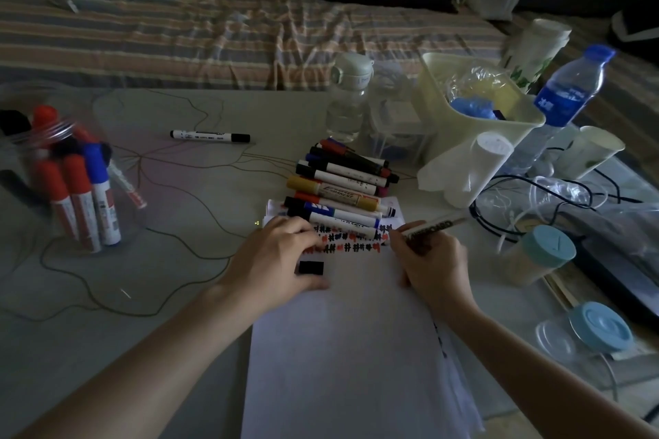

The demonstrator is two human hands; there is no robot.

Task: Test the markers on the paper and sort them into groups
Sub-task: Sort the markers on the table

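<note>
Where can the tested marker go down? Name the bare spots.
Bare table between the jar of markers and the left hand; also beyond the lone marker. The lower paper is blank. Crowded right of the marker pile.

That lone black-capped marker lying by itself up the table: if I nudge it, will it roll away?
The lone marker looks round-barrelled and lies flat on smooth tabletop, so it would probably roll sideways. It seems light and stiff, likely easy to pinch. Nothing beside it would stop it.
</note>
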